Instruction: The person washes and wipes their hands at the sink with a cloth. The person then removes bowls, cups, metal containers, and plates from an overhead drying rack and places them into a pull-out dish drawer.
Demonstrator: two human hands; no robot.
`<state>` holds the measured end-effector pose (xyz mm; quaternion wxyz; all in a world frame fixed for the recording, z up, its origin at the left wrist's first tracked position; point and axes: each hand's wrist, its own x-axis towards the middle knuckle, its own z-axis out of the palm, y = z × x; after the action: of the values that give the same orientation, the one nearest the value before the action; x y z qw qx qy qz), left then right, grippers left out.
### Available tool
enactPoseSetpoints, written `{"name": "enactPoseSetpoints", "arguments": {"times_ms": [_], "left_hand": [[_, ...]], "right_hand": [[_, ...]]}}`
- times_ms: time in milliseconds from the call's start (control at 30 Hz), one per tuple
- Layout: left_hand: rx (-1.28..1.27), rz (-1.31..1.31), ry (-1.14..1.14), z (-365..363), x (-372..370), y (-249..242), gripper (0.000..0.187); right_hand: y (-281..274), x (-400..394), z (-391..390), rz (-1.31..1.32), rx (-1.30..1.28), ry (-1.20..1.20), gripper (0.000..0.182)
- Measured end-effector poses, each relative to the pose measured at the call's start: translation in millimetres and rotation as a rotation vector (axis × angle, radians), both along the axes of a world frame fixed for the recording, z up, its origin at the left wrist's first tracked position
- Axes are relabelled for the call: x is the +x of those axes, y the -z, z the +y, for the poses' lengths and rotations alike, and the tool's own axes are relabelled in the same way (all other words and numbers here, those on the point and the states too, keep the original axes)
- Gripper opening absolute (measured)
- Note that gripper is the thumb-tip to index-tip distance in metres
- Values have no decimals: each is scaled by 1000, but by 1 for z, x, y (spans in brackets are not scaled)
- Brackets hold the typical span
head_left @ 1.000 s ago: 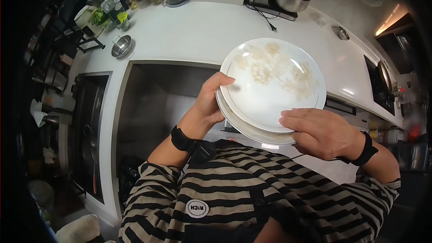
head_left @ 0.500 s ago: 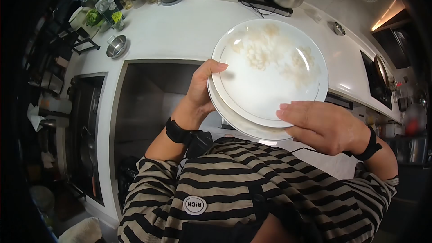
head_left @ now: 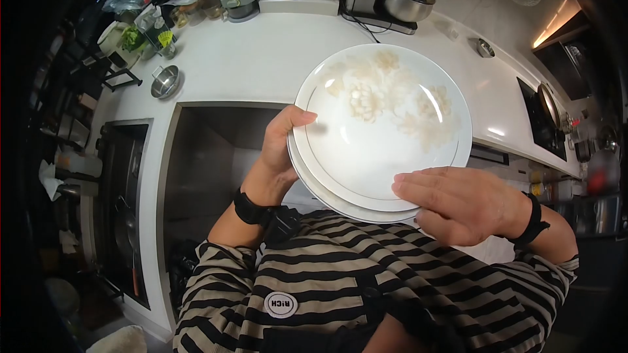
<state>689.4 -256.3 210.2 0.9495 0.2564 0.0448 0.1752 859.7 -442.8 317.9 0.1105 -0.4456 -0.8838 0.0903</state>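
Observation:
Two stacked white plates are held in front of my body. The upper plate has a pale beige flower pattern and a thin line inside its rim. Beneath it, the lower plate shows only as a strip along the near left edge. My left hand grips the stack at its left side, thumb over the top rim and fingers hidden underneath. At the near right edge, my right hand closes on the rim, with fingertips on the upper plate's face and the thumb low by the edge.
Behind the plates runs a white counter. A small metal bowl stands at its left, and a steel mixing bowl on a machine at the back. A dark opening lies left of my arms. A cooktop is at right.
Both hands and the plates sit slightly lower and further left in view. The whole scene has shifted a little with the camera. The grip looks the same.

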Motion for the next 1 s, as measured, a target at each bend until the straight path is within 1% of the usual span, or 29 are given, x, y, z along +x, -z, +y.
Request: {"name": "enactPoseSetpoints", "arguments": {"times_ms": [33,100,167,233,333,367,433,500,533,567,667,700,800,900,1000], "left_hand": [[10,14,-12,-1,1,-1,54],[99,40,-40,2,0,9,53],[161,60,-50,2,-1,14,52],[202,73,-41,-1,2,14,52],[206,85,-98,-8,9,18,52],[252,131,-113,-9,10,19,50],[223,181,-76,-8,11,30,49],[175,192,-40,-3,12,48,47],[153,197,-61,-2,13,56,46],[130,203,-82,-2,14,63,45],[105,214,-174,-3,15,71,44],[106,216,-208,-3,14,73,44],[117,297,-245,5,5,95,44],[56,344,-287,9,-5,123,43],[3,331,-285,8,-12,137,39]], "right_hand": [[-1,2,-1,16,-136,62,23],[-1,11,7,191,347,278,32],[2,25,17,241,444,598,37],[13,45,24,157,136,1011,41],[59,77,31,456,-440,1008,37],[58,76,32,493,-510,1039,35],[58,71,34,569,-657,1097,32],[76,80,32,730,-599,1037,31],[90,86,30,810,-569,1007,30],[101,82,33,935,-441,995,29],[82,84,21,1021,-547,1051,30],[88,92,13,1007,-537,1135,34],[111,104,-14,1364,-333,1113,41],[121,102,-49,1625,-228,1155,47],[152,123,-94,1741,-393,1112,50]]}}
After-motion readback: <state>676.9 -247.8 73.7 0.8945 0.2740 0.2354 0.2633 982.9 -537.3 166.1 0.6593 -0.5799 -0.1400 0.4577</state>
